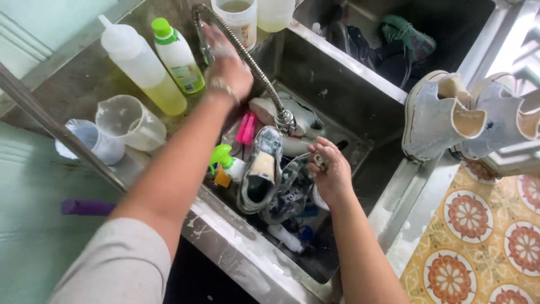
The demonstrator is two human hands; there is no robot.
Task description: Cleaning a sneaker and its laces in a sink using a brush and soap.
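My left hand (228, 67) reaches up to the tap at the base of the coiled metal hose (253, 62) and closes over it; a bracelet sits on the wrist. The hose nozzle (285, 119) hangs over the steel sink (343, 84). My right hand (331, 171) is lower in the sink with fingers curled on a small pale object, just beside a soapy dark sneaker (289, 194). A grey sneaker with a tan insole (261, 169) lies next to it. A white shoe (304, 115) lies behind the nozzle.
Squeeze bottle of yellow liquid (140, 65), green-capped bottle (177, 56) and two plastic jugs (129, 121) stand on the left counter. A pink item (246, 128) and green sprayer (225, 163) lie in the sink. White high-tops (439, 115) hang at right; dark shoes (394, 48) fill the far basin.
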